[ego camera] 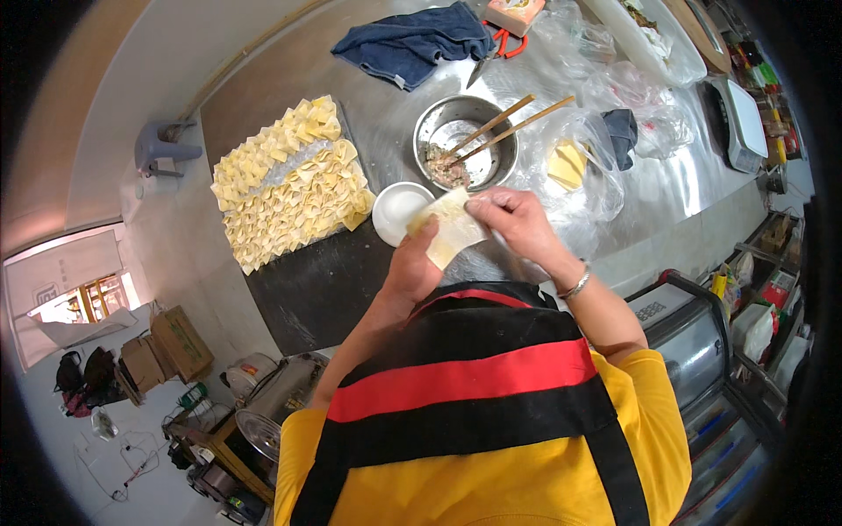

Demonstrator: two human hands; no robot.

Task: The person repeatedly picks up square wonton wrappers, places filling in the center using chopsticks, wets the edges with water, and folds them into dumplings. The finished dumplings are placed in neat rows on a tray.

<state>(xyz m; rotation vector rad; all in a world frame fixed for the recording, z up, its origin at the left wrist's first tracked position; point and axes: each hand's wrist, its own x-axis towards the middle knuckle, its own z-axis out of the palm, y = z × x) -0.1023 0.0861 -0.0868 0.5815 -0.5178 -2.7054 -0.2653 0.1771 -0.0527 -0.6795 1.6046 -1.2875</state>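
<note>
Square yellowish dough wrappers (454, 230) lie across my left hand (416, 260), whose thumb rests on their near left edge. The fingertips of my right hand (516, 220) pinch their upper right edge. Just beyond my hands stands a steel bowl (421, 141) with minced filling (447, 166) and a pair of wooden chopsticks (513, 128) leaning in it. A small white bowl (393, 214) touches the area left of the wrappers. Rows of folded dumplings (296, 204) cover a dark board at the left. More yellow wrappers (567, 164) lie in a clear plastic bag at the right.
A dark blue towel (414, 43) and red-handled scissors (505, 43) lie at the far side of the steel table (388, 125). Plastic bags (644, 98), a white tray (684, 52) and a kitchen scale (746, 125) occupy the right. The dark board (316, 296) reaches the near left edge.
</note>
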